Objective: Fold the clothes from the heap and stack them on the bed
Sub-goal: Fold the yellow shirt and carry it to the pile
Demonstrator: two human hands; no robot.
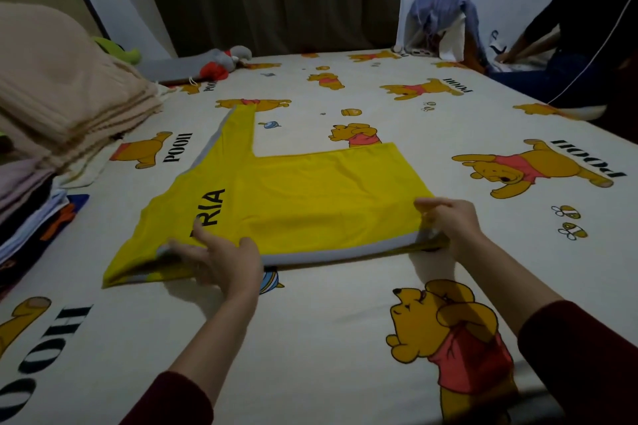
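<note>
The left hand [221,260] presses and pinches the near grey-trimmed edge of the yellow shirt [293,203]; the right hand [445,222] pinches its right-hand corner. The shirt lies mid-frame on the bed [345,338], looking thin, limp and probably slippery, so it is best held by the hems. Folded stack [31,203] lies at left.

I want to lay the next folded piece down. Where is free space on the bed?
Free: sheet between both forearms; also beyond the yellow shirt toward the curtain. Crowded: the left edge, with folded stacks and beige blanket.
</note>
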